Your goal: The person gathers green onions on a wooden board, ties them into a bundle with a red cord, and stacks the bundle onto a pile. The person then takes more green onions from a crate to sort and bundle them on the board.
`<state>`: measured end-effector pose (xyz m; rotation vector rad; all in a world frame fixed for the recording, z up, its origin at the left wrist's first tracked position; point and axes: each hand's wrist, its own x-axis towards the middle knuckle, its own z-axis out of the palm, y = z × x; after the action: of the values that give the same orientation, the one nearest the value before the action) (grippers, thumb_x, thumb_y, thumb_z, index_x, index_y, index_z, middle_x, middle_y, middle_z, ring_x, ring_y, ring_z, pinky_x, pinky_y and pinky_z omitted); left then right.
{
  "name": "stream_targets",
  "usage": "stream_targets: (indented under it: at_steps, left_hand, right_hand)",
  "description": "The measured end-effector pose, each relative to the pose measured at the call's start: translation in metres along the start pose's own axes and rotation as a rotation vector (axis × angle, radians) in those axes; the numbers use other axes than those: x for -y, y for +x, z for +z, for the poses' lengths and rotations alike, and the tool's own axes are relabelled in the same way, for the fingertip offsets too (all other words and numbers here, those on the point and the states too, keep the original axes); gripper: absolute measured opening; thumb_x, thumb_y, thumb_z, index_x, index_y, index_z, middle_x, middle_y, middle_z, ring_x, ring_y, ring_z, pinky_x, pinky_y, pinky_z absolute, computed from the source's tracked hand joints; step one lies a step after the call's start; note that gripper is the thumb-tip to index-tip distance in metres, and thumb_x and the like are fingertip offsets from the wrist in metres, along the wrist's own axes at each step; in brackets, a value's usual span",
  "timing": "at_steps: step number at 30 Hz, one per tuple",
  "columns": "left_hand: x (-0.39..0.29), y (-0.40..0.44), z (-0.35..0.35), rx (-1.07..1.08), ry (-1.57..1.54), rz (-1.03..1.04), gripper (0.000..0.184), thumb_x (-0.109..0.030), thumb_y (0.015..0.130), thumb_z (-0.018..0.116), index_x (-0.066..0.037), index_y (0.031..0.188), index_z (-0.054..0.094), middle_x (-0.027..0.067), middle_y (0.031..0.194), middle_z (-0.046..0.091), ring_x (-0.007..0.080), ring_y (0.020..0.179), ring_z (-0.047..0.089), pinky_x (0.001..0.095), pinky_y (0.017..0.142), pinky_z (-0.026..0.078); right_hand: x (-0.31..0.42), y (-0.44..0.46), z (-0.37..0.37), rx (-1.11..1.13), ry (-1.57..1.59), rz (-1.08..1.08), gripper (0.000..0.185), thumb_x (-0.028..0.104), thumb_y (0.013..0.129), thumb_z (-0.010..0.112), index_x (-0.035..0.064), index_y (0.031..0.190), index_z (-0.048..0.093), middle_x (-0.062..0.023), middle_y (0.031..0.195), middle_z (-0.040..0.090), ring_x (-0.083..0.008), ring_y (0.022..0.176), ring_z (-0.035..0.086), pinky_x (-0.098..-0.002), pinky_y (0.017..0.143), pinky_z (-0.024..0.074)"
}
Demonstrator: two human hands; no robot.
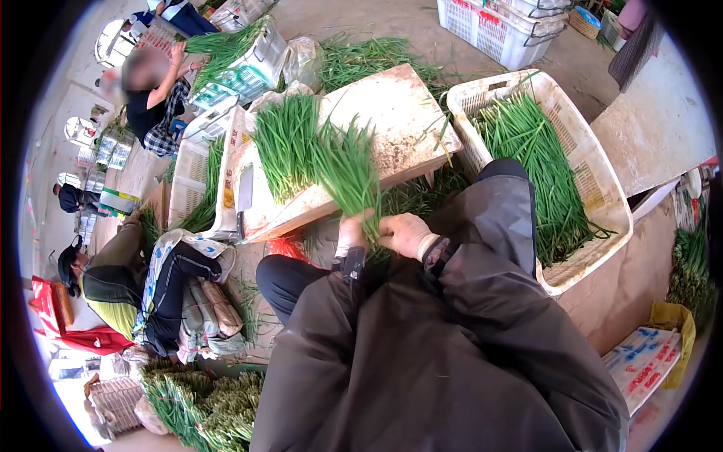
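Note:
My left hand [352,235], in a pale glove, is wrapped round the lower part of a bunch of long green chives [348,169]. The loose tops of this bunch fan out over the front edge of a dirt-stained white board [392,113]. My right hand [409,235], also gloved, is closed at the bottom end of the same bunch, close beside the left one. Its fingertips are partly hidden by the stalks. Another pile of chives [285,147] lies on the board to the left. A broad-bladed knife [245,188] rests at the board's left end.
At my right stands a white plastic crate [614,200] holding chives. Another crate [226,192] is left of the board. Co-workers [154,98] sit at the left, one [113,282] nearby. Bundled greens [218,407] lie at lower left; stacked crates [489,34] stand at the back.

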<state>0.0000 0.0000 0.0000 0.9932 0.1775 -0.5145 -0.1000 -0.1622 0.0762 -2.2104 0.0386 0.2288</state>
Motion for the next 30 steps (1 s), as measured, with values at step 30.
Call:
stream_targets:
  at_steps: [30]
  left_hand:
    - [0.014, 0.023, -0.026, -0.025, -0.046, -0.216, 0.023, -0.01, 0.098, 0.058, 0.0, 0.117, 0.065, 0.016, 0.106, 0.074, 0.034, 0.089, 0.072, 0.046, 0.084, 0.061]
  right_hand:
    - [-0.003, 0.002, 0.003, -0.11, -0.199, -0.23, 0.034, 0.026, 0.082, 0.077, 0.0158, 0.114, 0.074, -0.0087, 0.107, 0.073, -0.033, 0.105, 0.07, -0.044, 0.09, 0.0571]
